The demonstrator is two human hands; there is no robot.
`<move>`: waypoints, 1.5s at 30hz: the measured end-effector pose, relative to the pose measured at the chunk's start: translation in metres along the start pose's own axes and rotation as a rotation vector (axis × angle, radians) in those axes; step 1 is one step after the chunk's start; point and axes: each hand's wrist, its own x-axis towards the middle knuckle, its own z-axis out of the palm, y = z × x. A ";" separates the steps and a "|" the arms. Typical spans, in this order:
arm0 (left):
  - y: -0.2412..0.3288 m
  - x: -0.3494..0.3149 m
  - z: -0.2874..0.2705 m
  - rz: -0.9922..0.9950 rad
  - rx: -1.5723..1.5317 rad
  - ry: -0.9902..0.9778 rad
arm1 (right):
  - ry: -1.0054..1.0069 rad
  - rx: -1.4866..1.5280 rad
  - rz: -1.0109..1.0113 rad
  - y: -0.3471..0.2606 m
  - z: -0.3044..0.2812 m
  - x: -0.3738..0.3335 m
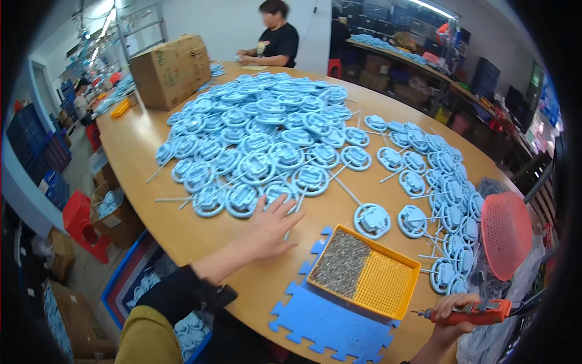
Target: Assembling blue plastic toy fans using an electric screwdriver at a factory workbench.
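Note:
My left hand (265, 227) is open with fingers spread, reaching to the near edge of a big pile of light blue round plastic parts (257, 167) with thin stems. Its fingertips are at one blue part (279, 192); whether they touch it I cannot tell. At the lower right, my right hand (451, 313) is wrapped round a red-orange electric screwdriver (482, 312), its bit pointing left. Between the hands lies a yellow tray (391, 276), with many small metal screws (341, 264) heaped in its left part. Just beyond it rests a single blue part (371, 220).
The tray sits partly on a blue foam mat (330, 324). More blue parts (451, 200) line the table's right side, beside a pink basket (506, 235). A cardboard box (171, 71) stands far left; another person (279, 39) works across the wooden table (142, 161).

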 end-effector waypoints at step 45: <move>0.127 -0.142 0.007 -0.104 -0.420 0.128 | 0.002 -0.368 0.170 -0.011 -0.034 -0.034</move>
